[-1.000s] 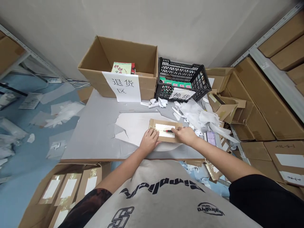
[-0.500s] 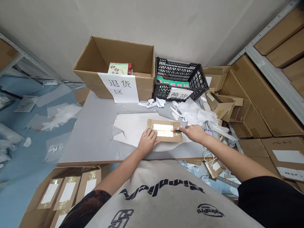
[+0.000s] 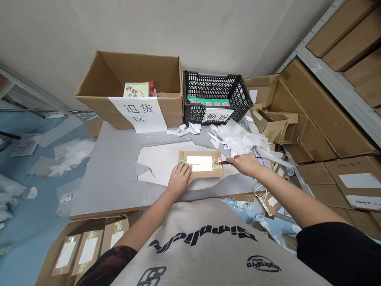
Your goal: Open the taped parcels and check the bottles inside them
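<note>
A flat cardboard box [image 3: 202,173], with white labels on top split by a lengthwise seam and clear tape at both ends, lies on the table. My left hand [image 3: 179,178] rests over its left end, fingers on the top and thumb by the front edge, holding it. In my right hand [image 3: 245,164] is a slim black box cutter [image 3: 226,162] with a red part near its tip. That tip touches the taped right end of the box, in line with the seam. The closed fingers hide most of the cutter's handle.
Behind stand a large carton [image 3: 169,113] with packages inside and a black plastic crate [image 3: 247,105] holding green boxes. Crumpled white paper [image 3: 235,137] and a phone [image 3: 260,161] lie to the right. Stacked cartons [image 3: 342,172] flank the right side; an open carton [image 3: 71,226] sits below the table's front left.
My right hand and the box cutter have shifted rightward along the box's seam, toward its right end. My left hand keeps its place on the box. The whole view has turned slightly right.
</note>
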The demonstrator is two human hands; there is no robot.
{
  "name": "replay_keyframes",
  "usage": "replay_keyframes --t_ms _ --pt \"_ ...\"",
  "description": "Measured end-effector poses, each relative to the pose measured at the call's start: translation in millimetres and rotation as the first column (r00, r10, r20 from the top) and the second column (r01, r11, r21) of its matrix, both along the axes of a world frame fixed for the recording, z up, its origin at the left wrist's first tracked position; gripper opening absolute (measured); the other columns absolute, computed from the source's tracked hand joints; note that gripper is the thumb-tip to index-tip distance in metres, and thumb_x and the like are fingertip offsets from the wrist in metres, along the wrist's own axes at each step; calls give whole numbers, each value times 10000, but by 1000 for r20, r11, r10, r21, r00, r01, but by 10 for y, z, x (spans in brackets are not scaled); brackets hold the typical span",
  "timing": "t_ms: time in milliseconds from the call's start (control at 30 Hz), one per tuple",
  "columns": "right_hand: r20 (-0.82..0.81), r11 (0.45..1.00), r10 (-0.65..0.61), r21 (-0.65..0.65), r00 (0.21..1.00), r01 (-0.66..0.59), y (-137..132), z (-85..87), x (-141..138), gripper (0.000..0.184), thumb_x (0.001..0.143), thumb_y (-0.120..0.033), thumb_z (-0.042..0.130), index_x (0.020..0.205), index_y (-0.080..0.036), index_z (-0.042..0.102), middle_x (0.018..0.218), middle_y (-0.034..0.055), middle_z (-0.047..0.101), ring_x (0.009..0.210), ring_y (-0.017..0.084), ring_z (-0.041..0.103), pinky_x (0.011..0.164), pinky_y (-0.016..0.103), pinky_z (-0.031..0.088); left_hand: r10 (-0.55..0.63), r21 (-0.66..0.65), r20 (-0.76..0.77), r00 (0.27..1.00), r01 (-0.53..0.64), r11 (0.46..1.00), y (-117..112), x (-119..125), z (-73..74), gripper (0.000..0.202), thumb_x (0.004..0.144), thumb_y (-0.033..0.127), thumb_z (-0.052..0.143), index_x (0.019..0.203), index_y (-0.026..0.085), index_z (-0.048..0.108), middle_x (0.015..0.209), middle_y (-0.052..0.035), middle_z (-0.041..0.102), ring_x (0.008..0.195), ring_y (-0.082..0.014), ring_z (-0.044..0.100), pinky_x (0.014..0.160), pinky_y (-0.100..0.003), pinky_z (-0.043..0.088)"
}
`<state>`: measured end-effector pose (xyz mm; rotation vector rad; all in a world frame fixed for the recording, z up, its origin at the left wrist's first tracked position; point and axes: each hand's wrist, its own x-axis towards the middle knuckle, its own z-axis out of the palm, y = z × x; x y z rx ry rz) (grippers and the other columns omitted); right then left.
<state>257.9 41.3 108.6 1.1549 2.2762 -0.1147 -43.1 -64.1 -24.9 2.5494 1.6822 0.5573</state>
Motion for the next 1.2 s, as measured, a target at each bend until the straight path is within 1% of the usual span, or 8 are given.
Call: replay_keyframes --t_ms 200,267,333,500,667,833,1000,1200 --pt "-61 1000 -4 -1 998 4 22 -63 35 358 989 -306 349 1272 -328 566 994 98 702 871 247 668 703 314 392 51 -30 -45 998 -53 998 23 97 179 488 829 390 676 1245 164 555 1212 -167 576 1219 -353 478 1036 -490 383" --pt "-88 1000 4 -11 996 -5 35 -77 74 358 1000 -362 331 1263 -330 571 1000 87 704 873 242 667 696 304 389 64 -42 -78 995 -68 997 77 211 242 542 787 437 710 1215 140 563 1173 -182 566 1194 -376 478 1011 -507 389" --pt "-108 1000 7 -22 994 -10 37 -82 119 362 1002 -391 324 1266 -329 564 1009 78 707 875 238 665 686 296 388 14 -57 -105 994 -20 998 149 356 268 627 767 505 716 1238 127 548 1179 -189 558 1164 -377 486 979 -502 405" --pt "-123 1000 19 -1 992 -19 2 -86 173 370 1004 -348 306 1293 -317 536 1004 71 708 834 230 669 657 292 388 -133 -58 -149 980 125 990 304 591 167 649 848 524 636 1360 157 477 1275 -172 547 1172 -342 492 979 -454 396" --pt "-76 999 43 20 996 -42 -7 -60 144 344 965 -237 360 1243 -295 556 954 89 705 813 253 677 638 303 389 -145 -60 -152 978 137 989 315 554 53 623 876 531 594 1379 186 470 1308 -162 543 1174 -333 498 988 -454 381" --pt "-20 997 79 0 997 -79 21 6 87 410 881 -115 438 1245 -263 553 961 115 701 839 261 684 649 305 398 -121 -81 -152 981 109 991 295 551 45 601 902 532 551 1390 193 458 1330 -156 527 1224 -326 463 1023 -453 358" --pt "11 994 103 -34 995 -103 56 65 56 427 879 -101 430 1256 -257 558 976 128 702 873 277 686 674 323 416 -130 -114 -183 974 110 987 288 558 60 597 922 542 508 1410 206 433 1340 -141 518 1251 -319 440 1047 -445 339" --pt "46 998 45 -53 998 -42 58 129 -15 417 876 -94 431 1236 -240 582 998 142 705 917 294 681 704 346 432 -132 -122 -162 978 113 986 266 555 61 613 924 536 504 1415 176 434 1343 -163 508 1258 -331 431 1050 -456 332"
